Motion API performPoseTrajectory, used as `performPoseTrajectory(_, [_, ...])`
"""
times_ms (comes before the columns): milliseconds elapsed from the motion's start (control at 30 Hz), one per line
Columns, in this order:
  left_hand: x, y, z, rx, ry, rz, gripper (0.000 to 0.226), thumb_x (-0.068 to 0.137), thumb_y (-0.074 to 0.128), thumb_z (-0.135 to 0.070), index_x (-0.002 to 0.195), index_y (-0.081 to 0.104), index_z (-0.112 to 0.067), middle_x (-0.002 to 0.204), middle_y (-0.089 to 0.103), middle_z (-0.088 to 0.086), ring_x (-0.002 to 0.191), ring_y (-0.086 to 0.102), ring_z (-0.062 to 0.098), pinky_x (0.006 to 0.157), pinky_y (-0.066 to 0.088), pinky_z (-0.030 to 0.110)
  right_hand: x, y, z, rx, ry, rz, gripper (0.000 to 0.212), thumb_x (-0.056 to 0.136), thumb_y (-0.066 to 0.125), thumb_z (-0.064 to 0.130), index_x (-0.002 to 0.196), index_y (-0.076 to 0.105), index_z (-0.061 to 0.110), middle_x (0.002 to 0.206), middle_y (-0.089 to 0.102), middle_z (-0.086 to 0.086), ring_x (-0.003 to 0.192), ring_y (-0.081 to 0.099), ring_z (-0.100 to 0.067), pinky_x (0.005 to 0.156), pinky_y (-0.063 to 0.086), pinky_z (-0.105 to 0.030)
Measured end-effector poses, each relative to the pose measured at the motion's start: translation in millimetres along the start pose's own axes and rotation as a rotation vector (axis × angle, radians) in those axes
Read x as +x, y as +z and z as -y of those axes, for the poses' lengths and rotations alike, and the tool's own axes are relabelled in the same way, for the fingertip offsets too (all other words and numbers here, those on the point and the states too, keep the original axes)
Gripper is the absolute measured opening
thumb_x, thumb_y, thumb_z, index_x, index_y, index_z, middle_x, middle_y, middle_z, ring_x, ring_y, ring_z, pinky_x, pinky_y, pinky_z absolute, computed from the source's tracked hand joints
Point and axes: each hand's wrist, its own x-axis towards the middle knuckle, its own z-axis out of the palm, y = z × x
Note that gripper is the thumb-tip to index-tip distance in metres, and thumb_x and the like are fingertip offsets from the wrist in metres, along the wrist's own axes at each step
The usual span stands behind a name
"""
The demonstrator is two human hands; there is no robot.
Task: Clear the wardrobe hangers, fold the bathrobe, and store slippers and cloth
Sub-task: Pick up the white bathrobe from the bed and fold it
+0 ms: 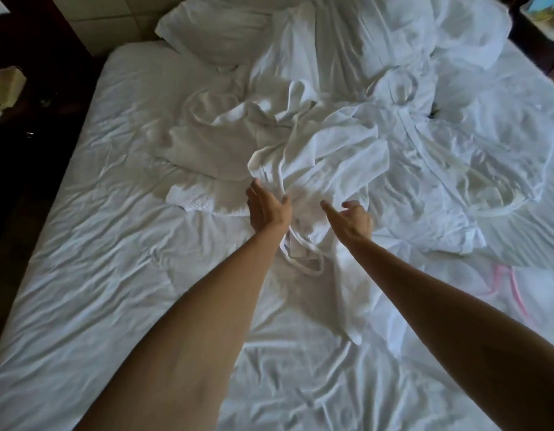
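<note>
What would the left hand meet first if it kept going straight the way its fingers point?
Most likely the crumpled white bathrobe: the left hand already sits at its near edge, fingers open.

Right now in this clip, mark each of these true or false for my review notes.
1. The bathrobe lies crumpled on the bed. True.
2. The left hand is open. True.
3. The right hand holds a slipper. False: it holds nothing and is reaching toward the robe.
4. The bathrobe is neatly folded. False: it is bunched up.
5. A pillow lies at the far end. True.
</note>
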Motion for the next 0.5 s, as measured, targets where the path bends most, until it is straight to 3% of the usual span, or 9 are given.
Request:
performPoseTrajectory(100, [39.2, 10.5, -15.2, -0.083, -0.121, 0.032, 0.103, 0.083, 0.074, -0.049, 0.154, 0.012, -0.01, 0.152, 0.035, 0.016, 0.138, 0.039, 0.035, 0.111, 0.037, 0.046, 33.6, 17.8, 12.1, 0.125, 0.106, 0.007, 0.083, 0.069, 0.065, 0.078, 0.114, 0.063, 0.008, 0.108, 0.069, -0.006, 0.101, 0.065, -0.027, 0.089, 0.053, -0.036])
performPoseTrajectory(167, [58.6, 12.4, -26.0, -0.176, -0.24, 0.117, 0.109, 0.082, 0.076, -0.049, 0.155, 0.007, -0.008, 0.149, 0.043, 0.016, 0.135, 0.046, 0.035, 0.111, 0.041, 0.043, 47.7, 24.8, 20.6, 0.176, 0.1, 0.03, 0.068, 0.073, 0.07, 0.069, 0.101, 0.063, 0.007, 0.098, 0.068, -0.005, 0.093, 0.067, -0.026, 0.087, 0.056, -0.038])
performPoseTrajectory(267, [65.1, 6.7, -35.2, -0.192, -0.283, 0.162, 0.08, 0.08, 0.076, -0.04, 0.143, 0.041, -0.005, 0.139, 0.057, 0.012, 0.122, 0.059, 0.03, 0.099, 0.051, 0.035, 53.2, 27.7, 32.0, 0.167, 0.016, -0.004, 0.032, 0.084, 0.065, 0.035, 0.095, 0.068, 0.006, 0.091, 0.07, -0.009, 0.093, 0.067, -0.03, 0.084, 0.057, -0.039])
performPoseTrajectory(333, [51.5, -2.1, -31.5, -0.144, -0.201, 0.151, 0.052, 0.08, 0.07, -0.04, 0.123, 0.064, -0.012, 0.122, 0.069, 0.006, 0.108, 0.066, 0.027, 0.086, 0.053, 0.029, 38.0, 22.4, 35.1, 0.161, -0.023, -0.015, 0.021, 0.088, 0.057, 0.027, 0.088, 0.065, 0.008, 0.084, 0.067, -0.009, 0.084, 0.064, -0.031, 0.077, 0.054, -0.037])
performPoseTrajectory(433, [9.4, -26.1, -8.6, -0.043, -0.108, 0.123, 0.026, 0.08, 0.063, -0.033, 0.098, 0.074, -0.017, 0.09, 0.069, 0.0, 0.085, 0.064, 0.025, 0.069, 0.043, 0.026, -6.3, 17.0, 28.7, 0.175, -0.1, 0.021, 0.025, 0.09, 0.048, 0.018, 0.077, 0.062, 0.003, 0.071, 0.06, -0.009, 0.071, 0.057, -0.029, 0.06, 0.044, -0.031])
performPoseTrajectory(500, [-23.9, -45.5, 14.3, -0.02, -0.101, 0.105, 0.02, 0.078, 0.062, -0.03, 0.088, 0.072, -0.015, 0.084, 0.069, 0.004, 0.08, 0.061, 0.026, 0.068, 0.04, 0.026, -50.7, 17.7, 24.3, 0.175, -0.146, 0.085, 0.031, 0.089, 0.047, 0.02, 0.075, 0.062, -0.003, 0.066, 0.057, -0.008, 0.062, 0.053, -0.024, 0.051, 0.041, -0.028])
